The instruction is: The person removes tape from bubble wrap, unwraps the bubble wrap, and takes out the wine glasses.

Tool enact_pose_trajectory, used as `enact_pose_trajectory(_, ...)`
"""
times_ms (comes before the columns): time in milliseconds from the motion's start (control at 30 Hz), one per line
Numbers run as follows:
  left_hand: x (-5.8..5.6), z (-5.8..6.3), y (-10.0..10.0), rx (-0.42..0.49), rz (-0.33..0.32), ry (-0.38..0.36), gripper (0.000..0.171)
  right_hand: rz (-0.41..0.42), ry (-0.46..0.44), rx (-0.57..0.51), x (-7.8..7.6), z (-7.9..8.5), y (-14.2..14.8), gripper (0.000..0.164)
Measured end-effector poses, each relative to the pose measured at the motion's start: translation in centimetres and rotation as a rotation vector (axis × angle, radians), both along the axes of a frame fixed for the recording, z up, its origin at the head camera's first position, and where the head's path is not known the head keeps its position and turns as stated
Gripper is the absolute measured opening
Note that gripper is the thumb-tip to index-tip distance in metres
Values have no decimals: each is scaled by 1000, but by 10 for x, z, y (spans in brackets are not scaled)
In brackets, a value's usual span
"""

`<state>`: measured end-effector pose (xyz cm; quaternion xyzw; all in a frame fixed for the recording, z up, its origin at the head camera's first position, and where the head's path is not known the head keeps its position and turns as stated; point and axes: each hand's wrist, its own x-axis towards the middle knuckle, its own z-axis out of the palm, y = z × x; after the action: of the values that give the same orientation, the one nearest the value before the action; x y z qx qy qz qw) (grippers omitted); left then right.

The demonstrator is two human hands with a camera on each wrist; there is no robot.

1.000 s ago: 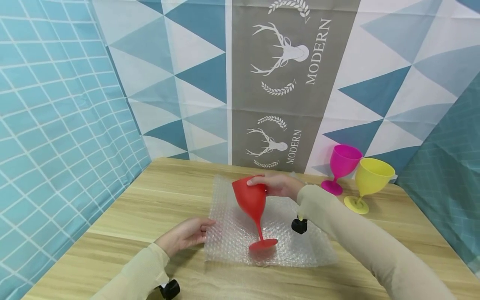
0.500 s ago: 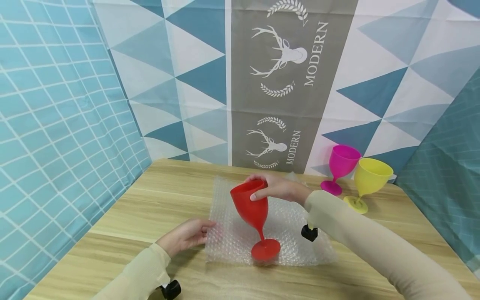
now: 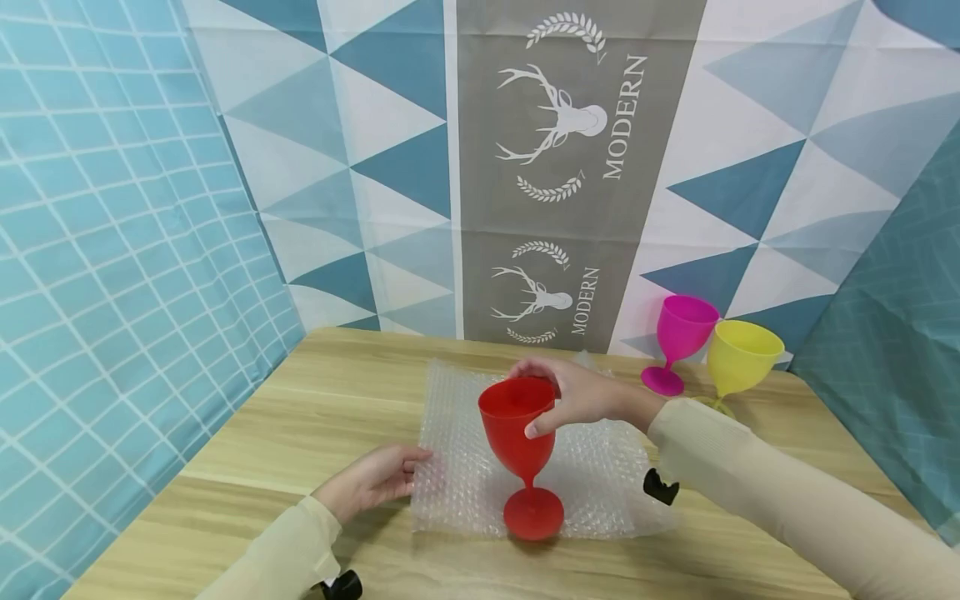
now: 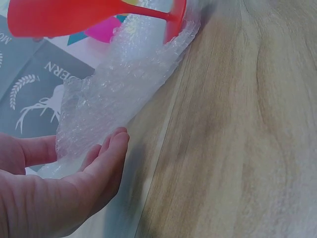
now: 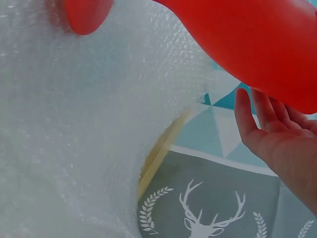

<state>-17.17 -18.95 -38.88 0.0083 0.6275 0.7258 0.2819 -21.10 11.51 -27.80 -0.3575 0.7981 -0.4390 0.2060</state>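
A red goblet (image 3: 521, 429) stands nearly upright over the front part of a bubble wrap sheet (image 3: 600, 492); whether its foot touches the wrap is hard to tell. My right hand (image 3: 573, 392) grips the goblet's bowl near the rim, thumb in front and fingers behind. In the right wrist view the bowl (image 5: 247, 39) hides part of those fingers. My left hand (image 3: 378, 477) holds the wrap's left edge, which lies between thumb and fingers in the left wrist view, where the wrap (image 4: 114, 89) slopes up from the hand (image 4: 74, 183).
A magenta goblet (image 3: 682, 329) and a yellow goblet (image 3: 738, 358) stand upright at the back right of the wooden table (image 3: 315, 400). A patterned cloth (image 3: 397, 167) hangs behind the table, and a blue checked one (image 3: 127, 208) on the left.
My right hand has tilted the red goblet toward upright, shifting it slightly right and nearer the front. The left hand has stayed at the wrap's edge.
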Motion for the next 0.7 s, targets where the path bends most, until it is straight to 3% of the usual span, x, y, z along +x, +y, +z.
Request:
enact_pose_trajectory(267, 0, 1, 2, -2, -12, 2, 18, 12, 69, -34, 16, -2, 10, 67)
enact_pose_trajectory(700, 0, -3, 0, 56, -37, -3, 16, -45, 177, -123, 36, -10, 27, 70)
